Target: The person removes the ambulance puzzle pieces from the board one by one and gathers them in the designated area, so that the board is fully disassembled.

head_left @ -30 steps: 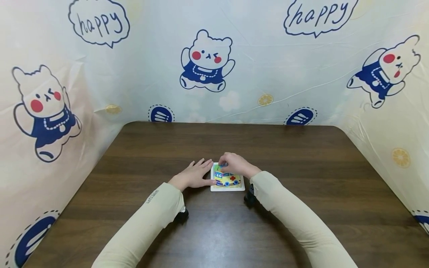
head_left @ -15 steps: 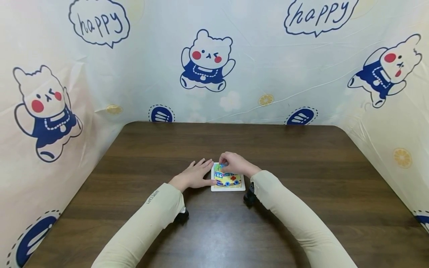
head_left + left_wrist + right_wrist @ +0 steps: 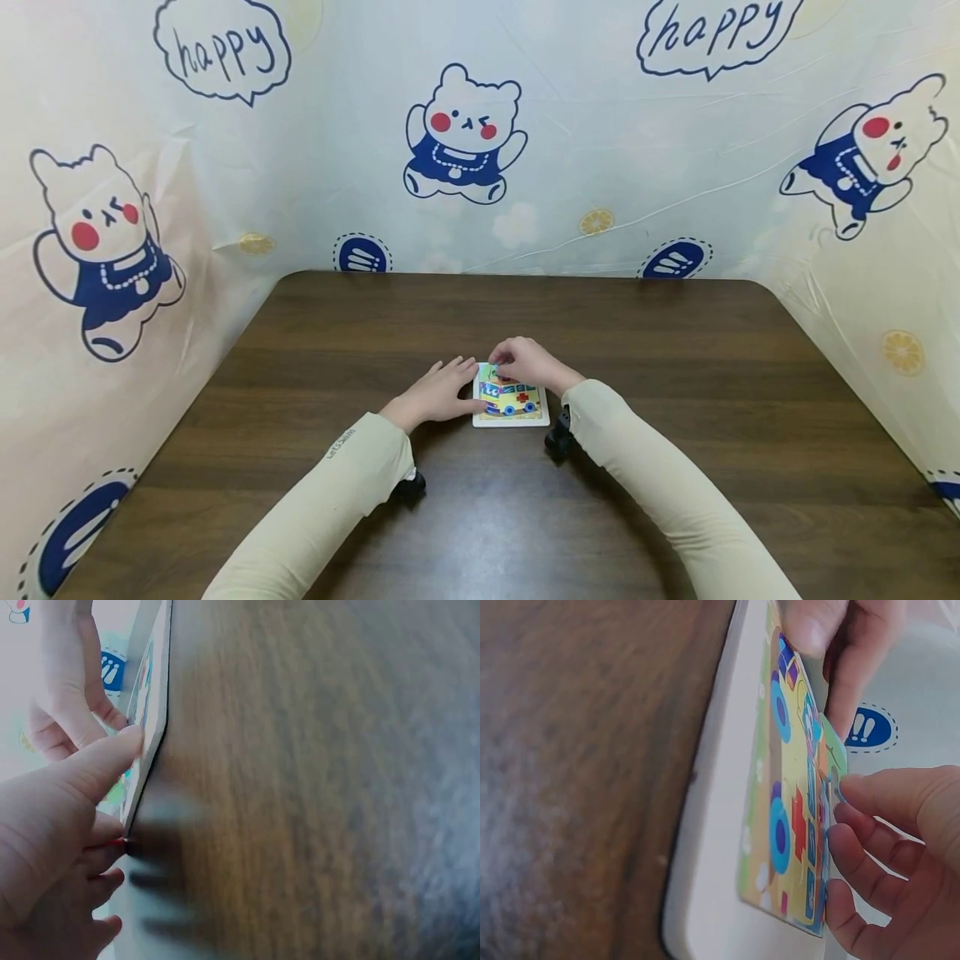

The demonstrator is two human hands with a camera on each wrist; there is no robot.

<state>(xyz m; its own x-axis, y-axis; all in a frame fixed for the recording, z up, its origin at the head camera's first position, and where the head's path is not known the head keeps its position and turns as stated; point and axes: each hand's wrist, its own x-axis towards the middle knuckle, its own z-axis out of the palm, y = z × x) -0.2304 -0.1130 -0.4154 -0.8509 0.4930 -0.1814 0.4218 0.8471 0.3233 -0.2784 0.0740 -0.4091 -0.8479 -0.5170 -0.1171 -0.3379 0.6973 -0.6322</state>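
Your right hand (image 3: pixel 531 364) is nearer the work — it sits over the board's far side, knuckles high, fingers curled down, wrist to the right. Key relation: the green piece (image 3: pixel 834 746) lies right at those fingertips, in the far-left part of the picture board (image 3: pixel 709 885), and looks slightly proud of the surface. Your thumb tip touches its edge; the grip reads as a pinch on it, though the contact behind is hidden. Can't tell whether the piece is seated or loose. Its long axis is also unclear, being partly covered. The board looks near square, and its yellow vehicle drawing (image 3: pixel 517 400) runs left to right, front end to your left.

Your left hand (image 3: pixel 437 394) isn't grasping anything: palm down at the board's left side, fingers extended and spread, thumb tip resting on the left part, index tip by the far-left corner. My read — it steadies the board. The 2 hands face each other, with little room between the right fingertips and the left index. The board lies flat on the brown table (image 3: pixel 480 517); both forearms angle inward.
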